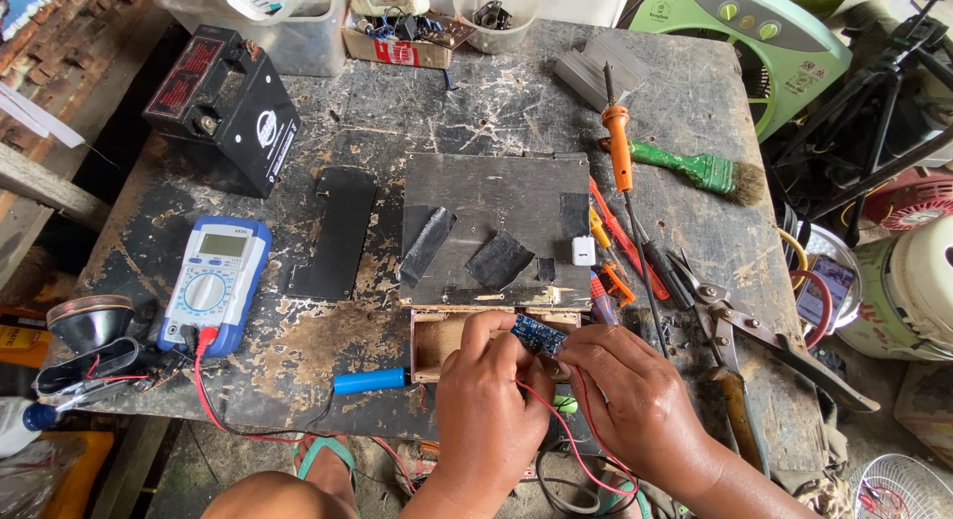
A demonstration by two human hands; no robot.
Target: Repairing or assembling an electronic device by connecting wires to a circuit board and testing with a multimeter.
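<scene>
The scarred table (695,102) carries a dark board (496,196) just beyond the fingers, steadying work. Both hands, left hand (486,410) and right hand (635,400), pinch a small blue circuit board (537,333), seemingly to manage its red wires (556,435).

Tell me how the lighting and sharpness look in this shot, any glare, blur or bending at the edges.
Head view: soft, even daylight, with only faint shadows under the left hand and right hand; no strong glare, though the white appliance at the right edge looks bright; the small blue circuit board and multimeter are sharp; the table edges bow slightly from the wide lens.
</scene>
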